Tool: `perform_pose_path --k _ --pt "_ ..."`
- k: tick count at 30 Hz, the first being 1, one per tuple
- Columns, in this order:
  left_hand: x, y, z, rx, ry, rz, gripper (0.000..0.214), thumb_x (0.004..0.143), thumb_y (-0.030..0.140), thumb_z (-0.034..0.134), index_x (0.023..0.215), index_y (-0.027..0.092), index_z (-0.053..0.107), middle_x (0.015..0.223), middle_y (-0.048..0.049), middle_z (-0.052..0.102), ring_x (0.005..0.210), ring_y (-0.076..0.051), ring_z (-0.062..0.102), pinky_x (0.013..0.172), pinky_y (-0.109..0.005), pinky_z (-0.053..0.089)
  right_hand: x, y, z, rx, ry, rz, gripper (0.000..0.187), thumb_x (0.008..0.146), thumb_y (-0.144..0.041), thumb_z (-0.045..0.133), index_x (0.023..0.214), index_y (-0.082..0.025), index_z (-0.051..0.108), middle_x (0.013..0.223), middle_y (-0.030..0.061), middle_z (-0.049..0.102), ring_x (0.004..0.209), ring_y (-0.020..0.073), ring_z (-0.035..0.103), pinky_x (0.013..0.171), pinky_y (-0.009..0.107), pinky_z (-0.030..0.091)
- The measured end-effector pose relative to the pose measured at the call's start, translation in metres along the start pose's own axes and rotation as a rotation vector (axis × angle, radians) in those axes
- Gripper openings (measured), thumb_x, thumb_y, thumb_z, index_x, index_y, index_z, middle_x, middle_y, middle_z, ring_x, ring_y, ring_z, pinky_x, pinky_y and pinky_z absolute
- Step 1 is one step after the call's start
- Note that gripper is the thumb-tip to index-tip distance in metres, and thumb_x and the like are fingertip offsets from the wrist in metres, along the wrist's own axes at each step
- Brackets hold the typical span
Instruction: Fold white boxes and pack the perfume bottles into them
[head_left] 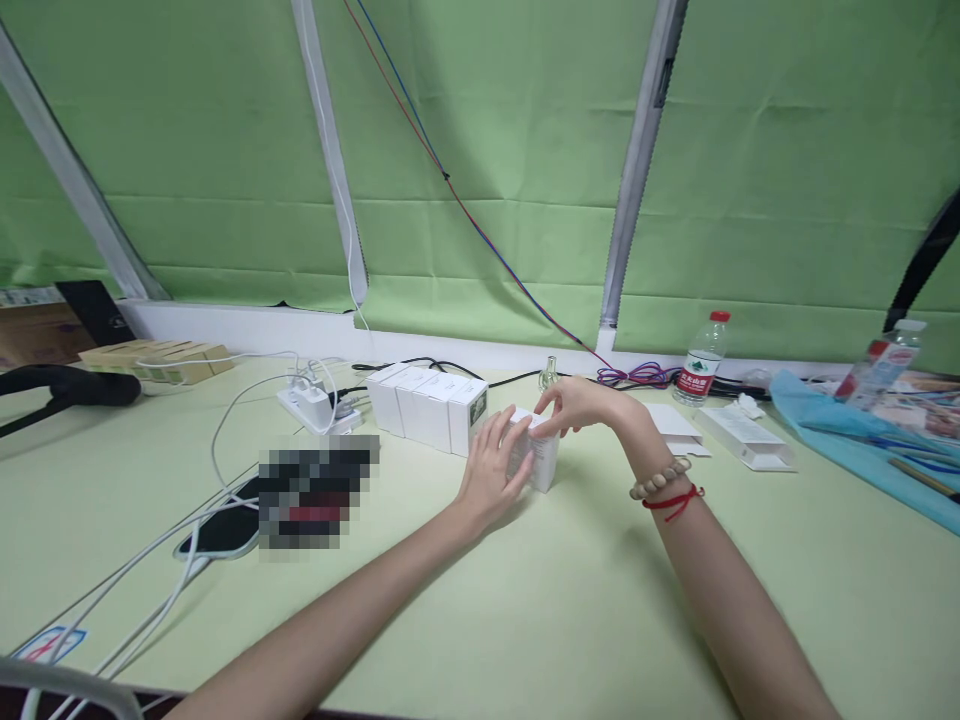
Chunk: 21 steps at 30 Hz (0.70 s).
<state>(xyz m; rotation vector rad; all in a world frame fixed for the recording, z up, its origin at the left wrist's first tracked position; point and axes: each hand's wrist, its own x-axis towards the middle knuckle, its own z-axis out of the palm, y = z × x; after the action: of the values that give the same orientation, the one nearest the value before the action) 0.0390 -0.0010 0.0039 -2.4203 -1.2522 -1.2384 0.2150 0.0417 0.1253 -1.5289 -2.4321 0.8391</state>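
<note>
A small white carton [541,458] stands upright on the pale green table [570,600], just right of a row of several matching white boxes [429,405]. My left hand [491,468] wraps around the carton's left side. My right hand [577,405] reaches over it from the right, its fingertips pinched on the carton's top edge. A bead bracelet and a red string circle my right wrist. A small clear glass bottle [550,374] stands just behind the carton.
A white power strip [311,405] with trailing cables lies left of the boxes. Flat and opened white cartons [742,436] lie to the right, beside a water bottle [701,358], a second bottle [883,364] and a blue cloth [862,440]. Cardboard boxes [157,358] sit far left.
</note>
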Motion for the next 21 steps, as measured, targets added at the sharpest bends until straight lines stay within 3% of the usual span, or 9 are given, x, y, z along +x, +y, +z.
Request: perform_pose_path --k 5,7,11,17,21 --pt "-0.003 0.002 0.004 -0.082 -0.105 -0.144 0.069 0.083 0.042 0.057 0.141 0.032 0.021 0.148 -0.0119 0.012 0.129 -0.032 0.03 0.097 -0.048 0.036 -0.005 -0.007 0.003 0.034 -0.028 0.063 0.071 0.071 -0.045 0.07 0.127 -0.01 0.044 0.076 0.0076 0.067 0.061 0.0182 0.065 0.055 0.024 0.05" --pt "-0.004 0.003 0.006 -0.114 -0.134 -0.189 0.082 0.078 0.046 0.062 0.143 0.031 0.014 0.148 -0.0138 0.01 0.127 -0.034 0.034 0.092 -0.047 0.042 -0.007 -0.011 0.006 0.039 -0.009 0.066 0.078 0.074 -0.044 0.067 0.135 -0.009 0.033 0.075 0.0082 0.067 0.059 0.0186 0.065 0.052 0.024 0.05" --pt "-0.003 0.002 0.009 -0.172 -0.136 -0.198 0.093 0.074 0.045 0.065 0.144 0.028 0.007 0.143 -0.0144 0.024 0.121 -0.03 0.042 0.085 -0.04 0.048 -0.007 -0.022 0.017 0.056 0.003 0.009 0.076 0.079 -0.042 0.061 0.138 -0.011 0.024 0.071 0.0073 0.066 0.054 0.0189 0.064 0.048 0.025 0.05" --pt "-0.004 0.004 0.01 -0.062 -0.084 -0.208 0.088 0.072 0.035 0.064 0.141 0.02 0.012 0.124 -0.0131 0.047 0.103 -0.028 0.055 0.071 -0.036 0.051 0.002 -0.025 0.029 0.077 -0.052 0.011 0.052 0.086 -0.051 0.051 0.117 -0.011 0.039 0.059 0.0068 0.063 0.05 0.0188 0.062 0.046 0.024 0.049" --pt "-0.006 0.004 0.012 0.021 -0.037 -0.201 0.071 0.074 0.025 0.056 0.134 0.014 0.021 0.113 -0.015 0.053 0.092 -0.029 0.059 0.066 -0.038 0.051 0.013 -0.016 0.033 0.138 -0.108 0.011 0.069 0.082 -0.068 0.044 0.12 -0.011 0.036 0.066 0.0094 0.065 0.053 0.0192 0.063 0.05 0.026 0.051"
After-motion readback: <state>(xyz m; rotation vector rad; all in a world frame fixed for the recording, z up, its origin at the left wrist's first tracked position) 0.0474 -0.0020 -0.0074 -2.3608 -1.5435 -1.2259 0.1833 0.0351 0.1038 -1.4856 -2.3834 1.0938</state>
